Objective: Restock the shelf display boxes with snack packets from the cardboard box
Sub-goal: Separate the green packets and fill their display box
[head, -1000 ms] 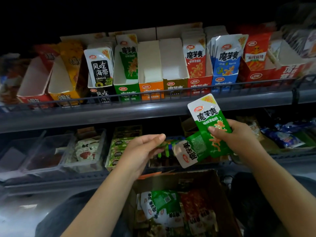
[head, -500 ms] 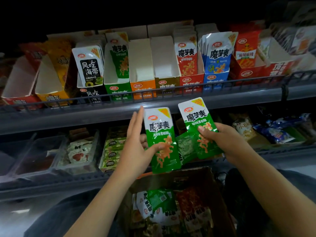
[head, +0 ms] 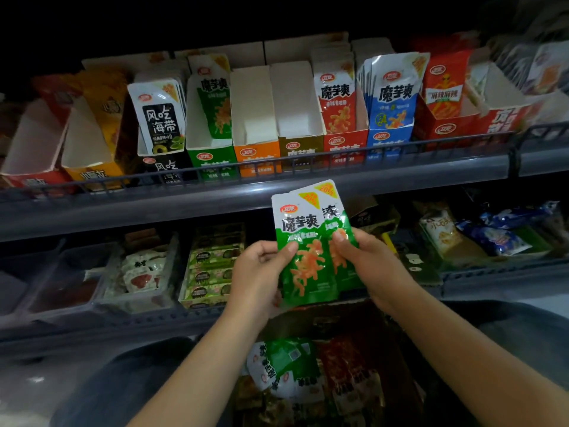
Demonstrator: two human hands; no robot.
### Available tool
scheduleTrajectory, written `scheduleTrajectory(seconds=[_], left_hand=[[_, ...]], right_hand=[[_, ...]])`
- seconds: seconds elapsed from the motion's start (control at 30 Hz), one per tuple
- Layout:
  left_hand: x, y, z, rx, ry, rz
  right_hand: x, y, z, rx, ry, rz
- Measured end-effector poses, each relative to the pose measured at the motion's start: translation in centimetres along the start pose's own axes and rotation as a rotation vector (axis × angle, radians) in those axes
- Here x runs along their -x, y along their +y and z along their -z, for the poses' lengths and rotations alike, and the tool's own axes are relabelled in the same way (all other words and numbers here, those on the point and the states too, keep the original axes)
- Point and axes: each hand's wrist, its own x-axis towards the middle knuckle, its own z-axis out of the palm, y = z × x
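Your left hand (head: 257, 274) and right hand (head: 371, 266) both pinch the overlapped green packets (head: 308, 251), thumbs on the fronts, long axis upright. The green display box (head: 212, 160) sits up and left on the shelf rail (head: 277, 163) (left hand nearer). Labels read 魔芋爽, 20% corner flash; cardboard box (head: 406, 392) below.

One head-worn wide-angle view looks forward and slightly down at a two-tier shelf (head: 277, 208) from close range. The upper row of display boxes (head: 255, 118) sits near the top of the frame, and the cardboard box (head: 323, 380) lies at the bottom edge. Both forearms reach in from below, with the hands central and nearest the lens.
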Motion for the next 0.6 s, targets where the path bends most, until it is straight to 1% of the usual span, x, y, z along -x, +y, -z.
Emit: scheduleTrajectory(seconds=[0.13,0.23,0.33,0.4,0.47,0.5,0.53,0.6], left_hand=[[0.6,0.5,-0.7,-0.104,0.041,-0.136],[0.3,0.3,-0.7,-0.286,0.056,-0.212],[-0.1,-0.1,0.0,-0.351,0.032,-0.272],[-0.4,-0.4,0.6,-0.389,0.102,-0.302],[-0.4,-0.7,0.8,-0.403,0.201,-0.274],[-0.4,-0.8,0.7,-0.370,0.235,-0.227],[-0.4,-0.8,0.6,-0.280,0.233,-0.155],[-0.4,-0.6,0.3,0.054,0.148,-0.004]], right_hand=[[0.4,0.0,-1.3,-0.029,-0.021,0.061],[0.5,0.3,-1.8,0.006,-0.030,0.082],[0.0,0.5,-1.6,-0.068,0.082,0.057],[-0.6,0.6,-0.9,-0.159,0.167,0.000],[-1.0,0.5,-0.1,-0.266,0.205,-0.080],[-1.1,0.6,0.1,-0.323,0.204,-0.120],[-1.1,0.6,0.2,-0.375,0.192,-0.151],[-0.9,0.6,0.0,-0.441,0.157,-0.187]])
